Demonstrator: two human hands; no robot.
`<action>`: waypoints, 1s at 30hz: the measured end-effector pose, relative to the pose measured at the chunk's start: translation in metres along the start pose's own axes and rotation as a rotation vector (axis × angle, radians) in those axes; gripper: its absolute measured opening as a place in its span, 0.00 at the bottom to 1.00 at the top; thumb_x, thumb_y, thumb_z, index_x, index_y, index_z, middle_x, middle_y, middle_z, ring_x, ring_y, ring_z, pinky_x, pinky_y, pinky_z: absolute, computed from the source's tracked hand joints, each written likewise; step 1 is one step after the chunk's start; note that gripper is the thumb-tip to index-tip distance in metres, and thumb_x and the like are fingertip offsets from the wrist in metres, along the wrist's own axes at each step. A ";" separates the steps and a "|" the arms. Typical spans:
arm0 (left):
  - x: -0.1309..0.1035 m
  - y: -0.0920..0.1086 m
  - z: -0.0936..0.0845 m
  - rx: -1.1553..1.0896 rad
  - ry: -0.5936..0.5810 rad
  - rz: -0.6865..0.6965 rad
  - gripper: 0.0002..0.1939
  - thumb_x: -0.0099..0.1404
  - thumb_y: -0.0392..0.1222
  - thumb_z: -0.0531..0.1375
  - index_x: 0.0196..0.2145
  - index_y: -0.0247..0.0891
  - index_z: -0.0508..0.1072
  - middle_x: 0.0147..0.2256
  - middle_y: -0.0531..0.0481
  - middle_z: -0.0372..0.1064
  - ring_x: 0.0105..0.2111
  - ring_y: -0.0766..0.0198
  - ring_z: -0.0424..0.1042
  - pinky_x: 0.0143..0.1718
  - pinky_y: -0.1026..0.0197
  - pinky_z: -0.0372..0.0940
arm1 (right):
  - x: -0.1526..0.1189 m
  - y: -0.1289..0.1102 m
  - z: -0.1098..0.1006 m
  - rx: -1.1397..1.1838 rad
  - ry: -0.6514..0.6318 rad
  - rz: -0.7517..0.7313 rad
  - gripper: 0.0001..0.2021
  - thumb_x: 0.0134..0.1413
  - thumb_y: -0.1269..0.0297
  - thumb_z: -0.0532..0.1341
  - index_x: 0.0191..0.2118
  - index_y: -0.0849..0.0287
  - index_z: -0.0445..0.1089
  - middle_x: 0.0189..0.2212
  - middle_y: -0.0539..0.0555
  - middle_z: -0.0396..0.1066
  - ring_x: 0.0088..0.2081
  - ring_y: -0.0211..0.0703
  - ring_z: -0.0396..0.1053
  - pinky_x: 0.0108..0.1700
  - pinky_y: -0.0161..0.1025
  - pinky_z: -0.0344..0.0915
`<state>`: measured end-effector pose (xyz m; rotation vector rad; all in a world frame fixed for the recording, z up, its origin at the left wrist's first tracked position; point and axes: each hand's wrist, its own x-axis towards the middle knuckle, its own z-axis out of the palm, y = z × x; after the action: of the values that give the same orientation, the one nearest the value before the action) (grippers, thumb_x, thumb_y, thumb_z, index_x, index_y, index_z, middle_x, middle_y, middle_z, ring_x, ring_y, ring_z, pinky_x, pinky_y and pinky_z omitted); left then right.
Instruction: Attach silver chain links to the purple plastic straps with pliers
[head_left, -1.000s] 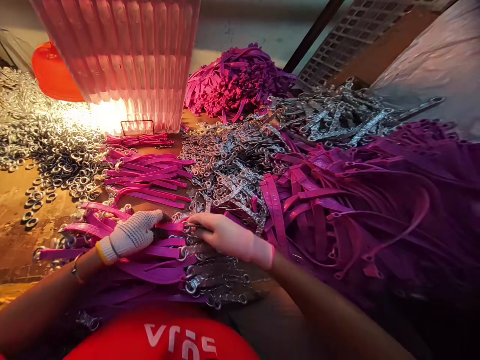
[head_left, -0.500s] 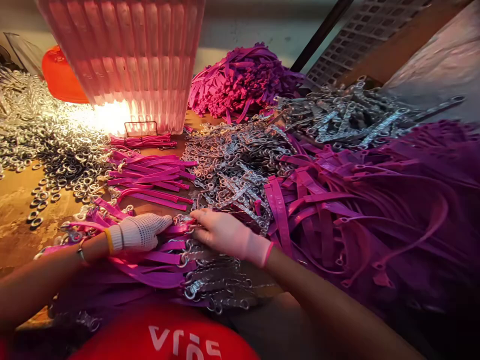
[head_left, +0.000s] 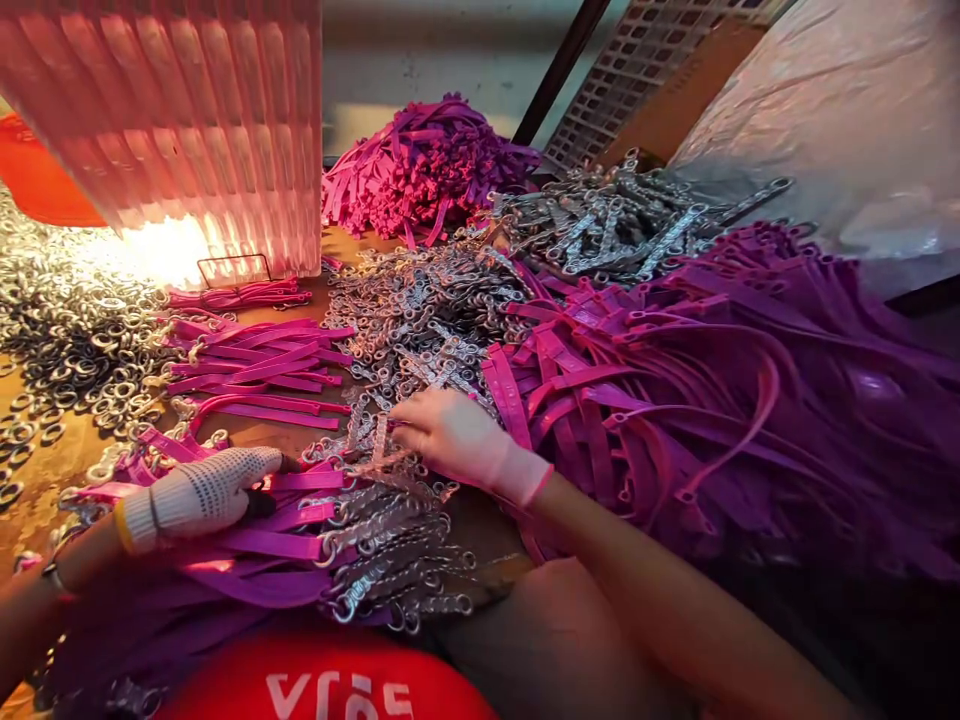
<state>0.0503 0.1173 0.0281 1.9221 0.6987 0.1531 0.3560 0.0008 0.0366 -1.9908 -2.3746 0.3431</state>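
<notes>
There it was, low in the frame: the left hand [head_left: 202,495], in a white dotted glove with dark fingertips, had its grip together on a flat magenta strap [head_left: 311,480], pinched between thumb and fingers. That strap lay across the front of the tabletop [head_left: 52,468], on top of a row of others, its right end pointing at the silver metal pieces [head_left: 397,540] laid side by side below the other hand.

And over to the right hand [head_left: 457,440], pale-gloved with a pink cuff! It reached into the near edge of the metal heap [head_left: 427,300], fingers curled and pointing left, the tips right at a short silver link [head_left: 380,437]; whether that grip was clamped on the link or merely against it, I couldn't tell.

All around, plenty to see. Loose rings [head_left: 97,330] spread far to the left, under the glare beside a ribbed translucent panel [head_left: 210,130]. Just ahead of the hands sat a small stack of straps [head_left: 259,360]. A rounded mound of magenta pieces [head_left: 435,165] rose at the back, a second pile of metal [head_left: 607,220] lay to its right, and a big tangle of straps [head_left: 712,380] filled the right side, beyond the forearm.
</notes>
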 end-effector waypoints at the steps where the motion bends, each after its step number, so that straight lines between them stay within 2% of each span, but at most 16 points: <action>1: 0.000 0.006 -0.001 -0.031 -0.011 -0.027 0.20 0.51 0.37 0.63 0.43 0.43 0.81 0.41 0.46 0.79 0.37 0.56 0.74 0.38 0.63 0.70 | 0.006 0.012 0.002 -0.099 0.024 0.040 0.11 0.67 0.63 0.56 0.44 0.60 0.74 0.41 0.59 0.75 0.46 0.50 0.69 0.47 0.43 0.57; 2: 0.000 0.013 -0.002 -0.075 -0.018 -0.063 0.21 0.52 0.37 0.64 0.46 0.43 0.80 0.43 0.45 0.78 0.36 0.58 0.74 0.35 0.64 0.70 | 0.012 0.022 0.006 -0.192 0.024 0.053 0.10 0.65 0.67 0.56 0.44 0.61 0.74 0.41 0.60 0.75 0.48 0.52 0.68 0.47 0.44 0.56; 4: 0.001 0.025 0.000 -0.256 0.028 -0.152 0.21 0.55 0.39 0.64 0.48 0.41 0.78 0.40 0.44 0.77 0.27 0.65 0.69 0.24 0.68 0.65 | 0.021 0.033 0.015 -0.326 -0.031 0.005 0.10 0.64 0.72 0.54 0.44 0.63 0.73 0.41 0.63 0.75 0.49 0.55 0.67 0.48 0.47 0.55; 7: 0.003 0.034 0.005 -0.707 0.197 -0.300 0.16 0.61 0.45 0.62 0.44 0.35 0.77 0.33 0.44 0.75 0.16 0.75 0.53 0.14 0.71 0.48 | 0.026 0.033 0.027 -0.414 -0.106 -0.031 0.13 0.63 0.75 0.52 0.45 0.64 0.73 0.40 0.64 0.74 0.47 0.57 0.69 0.47 0.48 0.56; 8: 0.003 0.034 0.006 -0.861 0.218 -0.347 0.17 0.62 0.48 0.61 0.44 0.33 0.77 0.34 0.42 0.75 0.16 0.76 0.53 0.13 0.71 0.46 | 0.025 0.031 0.029 -0.421 -0.124 -0.026 0.14 0.63 0.75 0.52 0.45 0.64 0.74 0.40 0.64 0.74 0.47 0.57 0.69 0.46 0.48 0.56; 9: 0.002 0.034 0.006 -0.993 0.207 -0.389 0.20 0.63 0.52 0.61 0.44 0.31 0.77 0.36 0.39 0.76 0.17 0.74 0.57 0.13 0.71 0.48 | 0.023 0.029 0.030 -0.424 -0.135 -0.014 0.14 0.62 0.75 0.52 0.43 0.64 0.74 0.40 0.64 0.74 0.47 0.58 0.69 0.45 0.48 0.57; 12: -0.008 0.032 0.006 -1.208 0.077 -0.451 0.26 0.63 0.57 0.60 0.48 0.30 0.76 0.45 0.33 0.75 0.28 0.65 0.71 0.19 0.69 0.59 | 0.014 0.023 0.027 -0.394 -0.089 0.060 0.13 0.60 0.76 0.53 0.38 0.64 0.76 0.43 0.66 0.74 0.47 0.58 0.69 0.44 0.47 0.61; 15: -0.020 0.034 0.009 -1.191 0.063 -0.362 0.24 0.58 0.48 0.66 0.50 0.31 0.76 0.48 0.34 0.74 0.33 0.63 0.74 0.24 0.68 0.63 | 0.001 0.011 0.023 -0.190 0.084 0.080 0.16 0.57 0.80 0.51 0.42 0.64 0.75 0.50 0.65 0.72 0.47 0.52 0.72 0.46 0.45 0.65; 18: -0.027 0.039 0.016 -1.093 0.096 -0.275 0.28 0.50 0.43 0.70 0.49 0.31 0.76 0.42 0.37 0.75 0.31 0.66 0.73 0.20 0.71 0.58 | -0.010 -0.015 0.018 0.161 0.265 -0.011 0.19 0.59 0.77 0.50 0.51 0.58 0.71 0.49 0.58 0.75 0.48 0.46 0.74 0.51 0.42 0.68; 20: -0.028 0.042 0.022 -1.026 0.131 -0.269 0.28 0.48 0.44 0.71 0.46 0.30 0.77 0.36 0.42 0.74 0.27 0.69 0.71 0.18 0.72 0.54 | -0.014 -0.039 0.014 0.343 0.320 -0.031 0.16 0.63 0.70 0.52 0.52 0.56 0.70 0.47 0.55 0.76 0.48 0.46 0.74 0.52 0.42 0.69; 22: -0.026 0.042 0.029 -0.936 0.173 -0.288 0.24 0.51 0.45 0.70 0.44 0.30 0.77 0.32 0.44 0.74 0.22 0.71 0.68 0.15 0.72 0.51 | -0.015 -0.062 0.010 0.458 0.318 -0.016 0.13 0.65 0.65 0.54 0.51 0.54 0.70 0.45 0.54 0.77 0.46 0.46 0.75 0.50 0.42 0.70; 24: -0.024 0.039 0.036 -0.846 0.194 -0.302 0.19 0.56 0.48 0.67 0.40 0.31 0.76 0.31 0.43 0.74 0.20 0.72 0.66 0.14 0.71 0.49 | -0.015 -0.079 0.007 0.494 0.317 -0.019 0.11 0.65 0.64 0.54 0.50 0.53 0.70 0.44 0.53 0.77 0.44 0.45 0.75 0.47 0.40 0.70; 26: -0.023 0.035 0.044 -0.813 0.212 -0.289 0.15 0.60 0.48 0.64 0.37 0.31 0.75 0.31 0.44 0.74 0.20 0.71 0.66 0.15 0.71 0.53 | -0.016 -0.092 0.006 0.436 0.356 -0.042 0.12 0.65 0.65 0.55 0.51 0.53 0.69 0.43 0.54 0.77 0.42 0.46 0.75 0.44 0.40 0.69; 28: -0.021 0.032 0.050 -0.854 0.224 -0.257 0.12 0.60 0.46 0.63 0.33 0.32 0.74 0.27 0.47 0.72 0.20 0.72 0.65 0.17 0.71 0.55 | -0.016 -0.100 0.005 0.312 0.402 -0.068 0.14 0.63 0.65 0.57 0.53 0.55 0.68 0.42 0.56 0.76 0.40 0.48 0.74 0.41 0.41 0.68; 30: -0.020 0.031 0.055 -0.930 0.245 -0.231 0.10 0.59 0.44 0.64 0.29 0.33 0.71 0.21 0.53 0.65 0.17 0.74 0.61 0.16 0.72 0.53 | -0.018 -0.105 0.004 0.188 0.425 -0.083 0.15 0.62 0.66 0.58 0.54 0.57 0.67 0.40 0.58 0.75 0.38 0.50 0.72 0.39 0.42 0.67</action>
<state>0.0689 0.0540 0.0345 0.9351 0.8142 0.4805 0.2564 -0.0344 0.0539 -1.6776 -2.0672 0.1181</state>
